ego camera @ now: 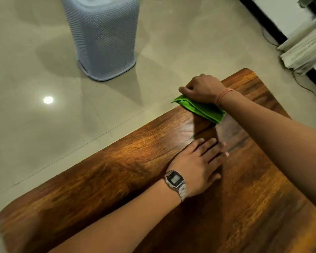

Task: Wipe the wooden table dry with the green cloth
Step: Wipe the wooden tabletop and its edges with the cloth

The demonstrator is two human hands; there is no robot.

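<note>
Cloth work is under way at the far edge of the wooden table (117, 170): the right hand (202, 88) reaches out toward one o'clock and presses down on the folded green cloth (202, 109), fingers curled over its far side where it lies at the table's rim, one corner hanging just past the edge. That hold likely keeps the folds together while the pad is dragged along the wood. At the centre of the view the left hand (199, 161), with a metal wristwatch (175, 181) behind it, lies flat on the tabletop, fingers straight and spread, gripping nothing; it seems placed to brace the body, or the table, during the long reach. Off the table at eleven o'clock, a pale perforated basket (104, 39) stands on the glossy tiled floor (35, 79). Whether damp remains on the wood cannot be told.
</note>
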